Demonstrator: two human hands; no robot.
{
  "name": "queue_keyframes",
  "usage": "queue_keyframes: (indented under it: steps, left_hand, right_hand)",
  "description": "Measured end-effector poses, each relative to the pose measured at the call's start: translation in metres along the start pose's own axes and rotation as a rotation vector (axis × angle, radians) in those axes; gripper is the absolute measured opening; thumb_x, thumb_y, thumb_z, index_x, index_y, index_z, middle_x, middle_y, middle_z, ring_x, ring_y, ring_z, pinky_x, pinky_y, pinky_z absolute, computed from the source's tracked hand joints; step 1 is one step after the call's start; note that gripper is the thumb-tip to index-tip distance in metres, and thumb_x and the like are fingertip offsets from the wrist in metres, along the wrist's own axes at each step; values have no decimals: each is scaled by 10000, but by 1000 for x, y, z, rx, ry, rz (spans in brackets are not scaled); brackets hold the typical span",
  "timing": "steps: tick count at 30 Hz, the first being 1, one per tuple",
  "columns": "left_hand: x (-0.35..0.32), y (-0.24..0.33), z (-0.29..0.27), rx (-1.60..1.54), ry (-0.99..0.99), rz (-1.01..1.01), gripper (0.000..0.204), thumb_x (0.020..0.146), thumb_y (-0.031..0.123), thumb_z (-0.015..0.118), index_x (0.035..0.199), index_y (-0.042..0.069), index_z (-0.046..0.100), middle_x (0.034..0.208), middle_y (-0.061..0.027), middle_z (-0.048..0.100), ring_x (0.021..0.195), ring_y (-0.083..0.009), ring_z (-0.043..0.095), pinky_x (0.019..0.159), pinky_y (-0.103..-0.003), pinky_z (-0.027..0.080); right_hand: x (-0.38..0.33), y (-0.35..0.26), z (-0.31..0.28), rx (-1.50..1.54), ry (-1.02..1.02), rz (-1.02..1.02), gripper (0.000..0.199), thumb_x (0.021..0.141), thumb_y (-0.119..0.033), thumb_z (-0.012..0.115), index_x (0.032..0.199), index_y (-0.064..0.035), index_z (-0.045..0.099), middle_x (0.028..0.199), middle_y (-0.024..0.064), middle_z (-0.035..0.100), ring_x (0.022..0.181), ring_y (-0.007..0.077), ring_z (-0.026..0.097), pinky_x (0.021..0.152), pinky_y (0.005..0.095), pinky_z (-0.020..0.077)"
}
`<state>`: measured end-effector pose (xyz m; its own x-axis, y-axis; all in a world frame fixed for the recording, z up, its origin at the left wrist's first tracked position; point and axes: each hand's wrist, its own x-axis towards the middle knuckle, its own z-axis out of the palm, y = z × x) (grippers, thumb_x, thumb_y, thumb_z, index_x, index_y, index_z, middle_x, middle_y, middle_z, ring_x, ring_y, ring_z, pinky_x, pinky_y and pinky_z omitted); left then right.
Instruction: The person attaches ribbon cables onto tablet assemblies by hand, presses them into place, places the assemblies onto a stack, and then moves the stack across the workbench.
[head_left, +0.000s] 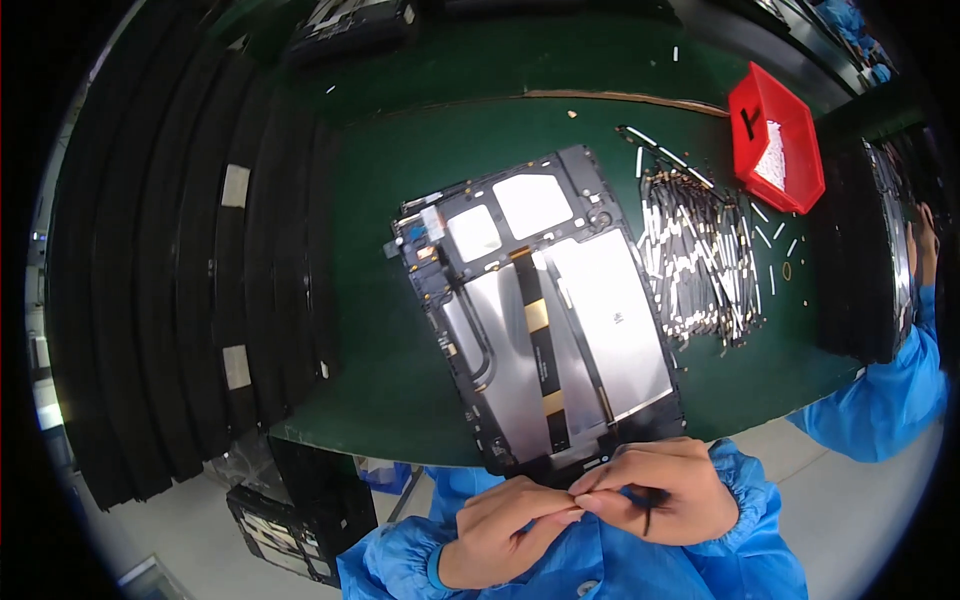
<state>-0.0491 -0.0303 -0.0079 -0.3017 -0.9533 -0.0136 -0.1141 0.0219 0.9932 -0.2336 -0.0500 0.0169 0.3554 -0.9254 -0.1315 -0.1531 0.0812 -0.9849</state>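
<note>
The opened device panel (pixel 541 330) lies mid-frame on the bench (pixel 370 370), above the fingers, its long axis running steeply upper left to lower right; right hand (pixel 670 490) nearer, curled around a dark strip (pixel 648 518); left hand (pixel 508 530) pinched together, contents indistinct.

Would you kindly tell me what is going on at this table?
Someone in blue sleeves has both hands at the near edge of an opened flat device. The left hand and right hand meet there; what they pinch, if anything, is unclear. A thin dark strip shows in the right. Rightward lie many slender strips and a red bin.
</note>
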Motion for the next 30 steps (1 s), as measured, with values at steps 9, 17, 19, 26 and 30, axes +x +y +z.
queue_keyframes:
  steps: [9,17,19,26,30]
  left_hand:
    - [-41,-11,-31,18,82,-303,325,850,152,588,1146,22,610,1331,-172,414,1194,-276,438,965,-355,337]
    - [-43,-7,-17,-281,159,-343,467,942,294,424,1221,-65,530,1393,-223,323,1307,-301,285,1095,-398,128]
    - [-42,-9,-22,-416,175,-416,451,933,330,442,1154,-36,584,1397,-207,313,1318,-296,267,1089,-421,124]
    - [-33,-29,-21,-68,241,-203,163,859,161,563,840,22,645,1353,-195,357,1311,-318,274,1074,-430,145]
    - [-17,-46,-14,8,411,-110,66,816,80,597,865,36,595,1325,-187,377,1295,-324,292,1061,-413,195]
  right_hand:
    - [23,10,16,-153,157,-113,127,718,19,713,803,35,619,761,129,653,644,267,645,572,297,513]
    - [28,27,27,-213,226,-169,100,722,15,707,785,33,631,683,119,614,576,263,597,511,320,473]
    - [28,34,27,-241,225,-270,118,708,20,692,809,26,633,690,100,580,615,268,575,538,340,466]
    - [31,16,37,-437,85,-156,135,667,21,685,793,23,635,784,127,577,732,282,573,709,358,493]
    - [32,14,39,-483,100,-129,173,668,20,670,826,24,598,781,122,537,705,297,545,607,371,454]
